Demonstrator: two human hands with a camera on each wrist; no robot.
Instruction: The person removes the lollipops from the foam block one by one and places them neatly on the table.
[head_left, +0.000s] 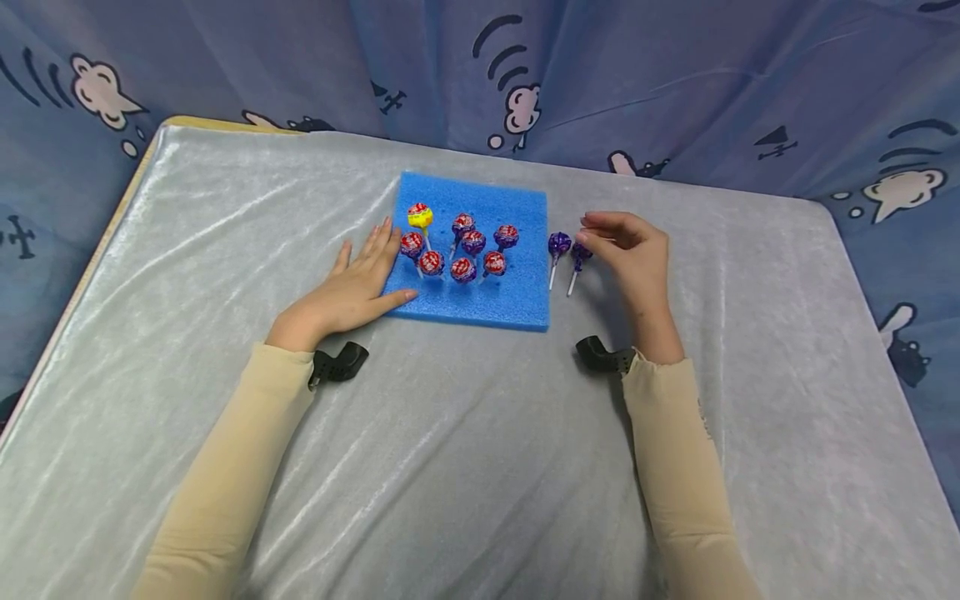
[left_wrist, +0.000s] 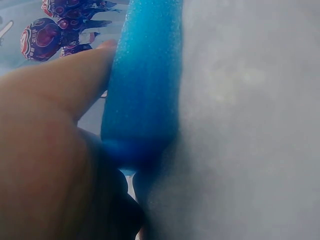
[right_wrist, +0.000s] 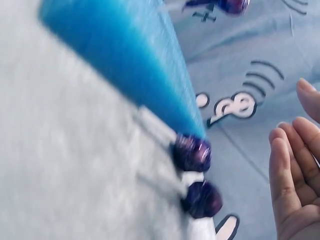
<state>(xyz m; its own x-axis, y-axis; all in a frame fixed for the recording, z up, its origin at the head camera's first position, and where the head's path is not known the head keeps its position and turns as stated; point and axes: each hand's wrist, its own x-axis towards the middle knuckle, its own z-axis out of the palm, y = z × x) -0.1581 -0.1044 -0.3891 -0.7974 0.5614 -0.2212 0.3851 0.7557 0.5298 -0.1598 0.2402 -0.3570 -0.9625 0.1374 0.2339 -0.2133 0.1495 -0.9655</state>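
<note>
My left hand (head_left: 348,287) rests flat at the left edge of a blue foam block (head_left: 517,304), fingers spread along its side and thumb on its front corner. Several lollipops stand upright in the foam: one yellow lollipop (head_left: 421,216), and the others red and purple, such as this lollipop (head_left: 494,263). To the right of the block, two purple lollipops (head_left: 559,243) lie on the cloth. Just above the right-hand one of them is my right hand (head_left: 633,254), thumb and fingers loosely bent. In the right wrist view the fingers (right_wrist: 282,175) are apart from both lollipops (right_wrist: 202,199).
A silvery velvet cloth (head_left: 450,433) covers the table. Behind it hangs a blue curtain (head_left: 600,75) with cartoon prints. Black wrist mounts (head_left: 341,362) stick out from both beige sleeves (head_left: 675,450) over the cloth.
</note>
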